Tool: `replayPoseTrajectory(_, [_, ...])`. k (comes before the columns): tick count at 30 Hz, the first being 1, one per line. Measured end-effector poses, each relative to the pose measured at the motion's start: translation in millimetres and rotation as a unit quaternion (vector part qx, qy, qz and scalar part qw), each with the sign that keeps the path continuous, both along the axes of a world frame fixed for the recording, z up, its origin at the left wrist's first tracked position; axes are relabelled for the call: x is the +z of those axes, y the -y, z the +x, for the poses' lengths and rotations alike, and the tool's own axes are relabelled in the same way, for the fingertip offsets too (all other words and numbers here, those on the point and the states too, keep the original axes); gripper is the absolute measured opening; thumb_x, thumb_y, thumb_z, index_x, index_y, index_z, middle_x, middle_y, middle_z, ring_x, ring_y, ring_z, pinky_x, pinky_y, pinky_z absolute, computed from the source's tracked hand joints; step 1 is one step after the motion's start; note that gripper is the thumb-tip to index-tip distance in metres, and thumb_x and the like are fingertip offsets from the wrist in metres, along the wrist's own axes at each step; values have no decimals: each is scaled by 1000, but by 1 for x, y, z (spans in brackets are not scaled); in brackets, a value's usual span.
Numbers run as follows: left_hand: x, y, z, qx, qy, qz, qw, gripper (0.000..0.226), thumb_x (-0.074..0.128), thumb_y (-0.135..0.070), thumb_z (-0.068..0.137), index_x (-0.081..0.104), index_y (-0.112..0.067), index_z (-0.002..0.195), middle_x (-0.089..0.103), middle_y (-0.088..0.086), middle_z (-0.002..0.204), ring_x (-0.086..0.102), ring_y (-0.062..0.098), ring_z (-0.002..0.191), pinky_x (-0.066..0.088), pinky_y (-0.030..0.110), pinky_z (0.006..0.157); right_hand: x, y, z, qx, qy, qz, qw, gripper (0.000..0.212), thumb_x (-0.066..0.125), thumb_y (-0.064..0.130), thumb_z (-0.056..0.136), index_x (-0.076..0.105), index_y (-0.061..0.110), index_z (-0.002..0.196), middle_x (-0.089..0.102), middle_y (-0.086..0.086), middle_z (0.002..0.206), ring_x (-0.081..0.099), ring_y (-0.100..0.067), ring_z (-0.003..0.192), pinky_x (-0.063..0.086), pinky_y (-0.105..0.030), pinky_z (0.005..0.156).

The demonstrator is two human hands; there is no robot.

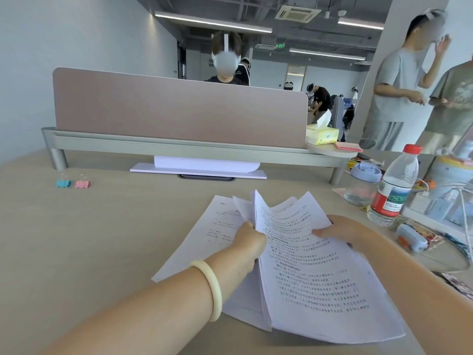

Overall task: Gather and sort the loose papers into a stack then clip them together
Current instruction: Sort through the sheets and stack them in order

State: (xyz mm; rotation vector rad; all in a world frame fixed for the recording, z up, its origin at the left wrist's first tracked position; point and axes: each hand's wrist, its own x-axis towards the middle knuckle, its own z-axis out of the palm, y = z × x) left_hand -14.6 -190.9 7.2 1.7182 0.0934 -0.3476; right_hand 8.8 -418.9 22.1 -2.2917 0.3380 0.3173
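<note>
A bundle of printed white papers (314, 283) is lifted and fanned in front of me over the beige desk (102, 239). My left hand (249, 242) grips the bundle's left edge, fingers tucked under the sheets. My right hand (343, 230) holds the right edge, thumb lying on the top page. One loose sheet (204, 234) lies flat on the desk under and left of the bundle. A blue binder clip (63, 183) and a pink binder clip (82, 184) sit side by side at the far left, well away from both hands.
A pink divider panel (179, 108) on a grey rail runs across the back of the desk. At the right stand a water bottle (394, 185), a clear jar (362, 183), a tissue box (322, 134), cables and clutter. People stand and sit beyond.
</note>
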Motion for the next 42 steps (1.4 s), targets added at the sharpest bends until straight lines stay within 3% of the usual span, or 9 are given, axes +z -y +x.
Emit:
replayPoseTrajectory(6, [47, -54, 48, -21, 157, 83, 984, 43, 40, 7, 88, 45, -14, 125, 54, 3, 109, 58, 22, 83, 45, 21, 61, 26, -11, -12, 18, 45, 241, 969, 48, 72, 12, 78, 59, 9, 125, 69, -6, 119, 64, -26, 110, 49, -38, 96])
replayPoseTrajectory(9, [47, -86, 80, -58, 153, 214, 963, 64, 46, -4, 88, 24, -12, 147, 40, -3, 138, 52, 28, 121, 44, 28, 80, 19, -42, -16, 23, 31, 235, 971, 36, 65, 9, 86, 59, 10, 121, 69, -8, 114, 65, -26, 100, 53, -33, 86])
replayPoseTrajectory(14, [5, -97, 88, -201, 73, 451, 866, 50, 59, -23, 89, 46, -12, 136, 53, 8, 136, 52, 26, 122, 42, 33, 100, 6, -75, -26, -29, 6, 237, 971, 24, 69, 15, 85, 49, 24, 93, 60, 3, 95, 58, -21, 90, 50, -35, 81])
replayPoseTrajectory(17, [5, -99, 88, -155, 42, 393, 905, 44, 63, -27, 88, 53, -13, 129, 58, 7, 130, 55, 27, 118, 44, 35, 100, 6, -83, -27, -81, -43, 328, 940, 33, 73, 17, 80, 61, 15, 111, 59, -9, 111, 60, -24, 84, 52, -35, 71])
replayPoseTrajectory(23, [8, -131, 90, -40, -100, 202, 974, 47, 75, -27, 75, 60, -5, 114, 67, 12, 107, 64, 28, 96, 51, 33, 85, 7, -97, -26, -126, -44, 343, 930, 5, 65, 15, 86, 60, 15, 87, 54, -6, 89, 54, -20, 73, 44, -32, 67])
replayPoseTrajectory(28, [3, -159, 82, -47, -113, 206, 971, 69, 74, -27, 79, 46, -3, 137, 46, 14, 144, 44, 33, 132, 36, 46, 110, 2, -120, -21, -105, -52, 385, 915, 4, 62, 12, 89, 61, 13, 85, 58, -5, 92, 56, -19, 75, 45, -31, 63])
replayPoseTrajectory(33, [0, -192, 60, -8, 15, 151, 988, 33, 58, -11, 92, 50, -11, 124, 56, 6, 127, 52, 23, 112, 42, 33, 95, -12, -152, -5, -56, -10, 417, 907, 10, 63, 10, 88, 56, 17, 89, 64, -3, 94, 60, -21, 88, 46, -31, 76])
replayPoseTrajectory(38, [11, -227, 39, 89, 127, -38, 987, 36, 57, -10, 93, 48, -14, 128, 56, 10, 135, 59, 25, 113, 43, 46, 103, -15, -191, 4, 26, 91, 368, 925, 95, 83, 33, 69, 30, 12, 146, 58, -7, 131, 60, -26, 116, 45, -39, 103])
replayPoseTrajectory(42, [46, -238, 27, 142, 258, -92, 951, 28, 58, -16, 92, 54, -23, 119, 66, -3, 121, 63, 18, 111, 47, 43, 101, 17, -219, 14, 137, 170, 380, 899, 57, 79, 38, 73, 59, 19, 124, 73, 1, 113, 71, -18, 101, 56, -38, 89])
